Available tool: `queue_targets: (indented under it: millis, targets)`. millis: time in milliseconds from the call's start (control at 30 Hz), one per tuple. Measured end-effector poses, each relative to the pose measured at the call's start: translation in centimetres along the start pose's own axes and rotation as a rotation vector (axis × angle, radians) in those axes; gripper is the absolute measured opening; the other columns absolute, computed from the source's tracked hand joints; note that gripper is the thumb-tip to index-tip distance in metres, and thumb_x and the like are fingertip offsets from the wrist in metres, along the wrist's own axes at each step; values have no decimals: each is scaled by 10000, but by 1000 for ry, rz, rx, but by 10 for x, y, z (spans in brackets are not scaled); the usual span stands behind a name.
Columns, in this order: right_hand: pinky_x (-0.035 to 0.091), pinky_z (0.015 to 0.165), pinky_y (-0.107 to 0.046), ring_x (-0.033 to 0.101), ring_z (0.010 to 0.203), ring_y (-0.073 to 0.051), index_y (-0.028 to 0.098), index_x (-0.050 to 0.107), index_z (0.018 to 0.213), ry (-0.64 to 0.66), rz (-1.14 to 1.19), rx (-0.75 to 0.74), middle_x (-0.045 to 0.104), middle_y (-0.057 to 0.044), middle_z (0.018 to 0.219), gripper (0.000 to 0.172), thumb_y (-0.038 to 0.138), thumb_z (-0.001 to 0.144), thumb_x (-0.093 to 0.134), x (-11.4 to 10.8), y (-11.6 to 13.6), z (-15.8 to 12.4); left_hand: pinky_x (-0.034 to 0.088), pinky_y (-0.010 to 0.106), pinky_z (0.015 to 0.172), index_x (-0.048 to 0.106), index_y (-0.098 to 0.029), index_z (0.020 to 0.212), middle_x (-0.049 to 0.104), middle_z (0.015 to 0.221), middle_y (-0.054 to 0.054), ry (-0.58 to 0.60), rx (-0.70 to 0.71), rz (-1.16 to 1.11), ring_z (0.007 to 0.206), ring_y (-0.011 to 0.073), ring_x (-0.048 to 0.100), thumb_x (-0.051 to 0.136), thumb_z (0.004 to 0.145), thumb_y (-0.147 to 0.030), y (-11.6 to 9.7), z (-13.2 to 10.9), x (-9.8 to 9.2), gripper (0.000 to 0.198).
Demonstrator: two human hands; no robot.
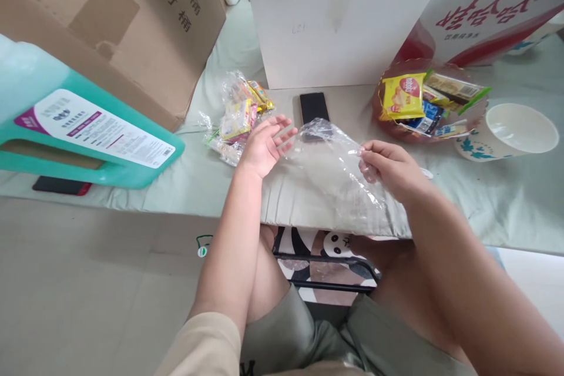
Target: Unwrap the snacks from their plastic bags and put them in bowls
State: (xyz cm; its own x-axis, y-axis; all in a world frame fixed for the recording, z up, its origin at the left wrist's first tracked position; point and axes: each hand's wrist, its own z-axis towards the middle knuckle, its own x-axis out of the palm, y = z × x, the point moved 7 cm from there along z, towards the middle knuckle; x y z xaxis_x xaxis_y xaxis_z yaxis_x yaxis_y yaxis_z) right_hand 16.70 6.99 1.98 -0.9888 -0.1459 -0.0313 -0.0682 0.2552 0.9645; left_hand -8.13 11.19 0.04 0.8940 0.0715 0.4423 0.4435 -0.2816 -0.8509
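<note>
A clear plastic bag (pixel 339 167) hangs over the front of the cloth-covered table, its right edge pinched in my right hand (pixel 390 167). My left hand (pixel 267 144) is open, fingers spread, close to the bag's left edge; whether they touch I cannot tell. Just behind and left of that hand lie snack packets (pixel 237 119) in crinkled clear wrapping. Beyond the bag rests a dark phone (pixel 314 107), its near end seen through the plastic. To the right, a reddish clear bowl (pixel 382 123) holds several snack packets, with a yellow packet (pixel 403 96) on top.
A large green liquid jug (pixel 165 129) stands at the left, before a cardboard box (pixel 145 53). White boxes (pixel 343 29) line the back. A paper cup (pixel 480 140) with blue leaves sits right of the bowl. Another phone (pixel 61 185) lies near the table's left front edge.
</note>
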Motion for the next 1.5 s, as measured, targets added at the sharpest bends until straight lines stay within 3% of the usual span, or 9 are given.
queue_targets:
  millis: [200,400,500,600,800,933,1067,1167,1500]
  targets:
    - [385,395,-202,501,440,-101,244,513,762,-285,298,139,588,42,564,265,386,743,735,-10,-45,-6,530,450,1039,633,-143,1159,669,1356,206,207,-328,-77,1306,312,618,613,844,-612,51,-18,44,565]
    - [451,434,-224,553,446,-115,259,508,917,-250,152,124,580,72,581,211,401,852,648,-10,-45,-4,580,275,726,660,-155,1068,780,1103,132,219,-373,173,897,194,760,749,795,-260,75,-28,65,306]
    - [417,415,-227,560,447,-120,235,557,1010,-145,68,150,625,48,600,279,392,820,688,-11,-45,-3,539,213,622,670,-147,979,789,914,80,155,-339,318,711,128,731,706,805,-166,76,-23,64,179]
    - [352,399,-222,489,412,-94,204,595,843,-44,-52,97,585,39,543,223,378,793,723,-12,-41,0,537,207,606,679,-144,948,780,885,71,123,-301,344,677,116,715,698,796,-162,71,-16,61,154]
    - [296,400,-231,440,383,-86,215,555,791,-154,-61,74,544,56,541,156,335,850,636,-21,-40,1,512,198,568,656,-203,958,731,917,27,-89,-37,304,676,104,672,720,762,-236,49,-5,39,208]
    - [333,433,-243,486,413,-105,218,553,800,-172,-175,109,555,51,554,99,278,864,599,-17,-39,1,518,236,630,623,-197,735,632,1002,43,-242,181,624,806,128,632,708,814,-367,39,-13,31,206]
    - [383,501,-267,534,459,-130,219,559,796,-182,-317,116,568,42,561,85,269,859,586,-15,-40,1,501,393,994,661,-170,642,578,1112,88,-223,196,1135,1012,204,620,808,748,-425,41,-24,44,313]
    - [387,518,-275,537,470,-138,222,560,818,-181,-337,92,582,34,573,89,298,864,568,-15,-43,2,479,420,1021,689,-173,657,578,1163,99,-164,171,1280,1045,222,615,799,760,-327,45,-27,53,216]
    - [337,507,-269,520,516,-150,220,595,861,-194,-432,53,566,28,576,144,363,860,575,-16,-43,1,483,315,850,629,-173,584,616,922,23,-106,141,928,785,130,588,693,741,-181,43,-21,35,169]
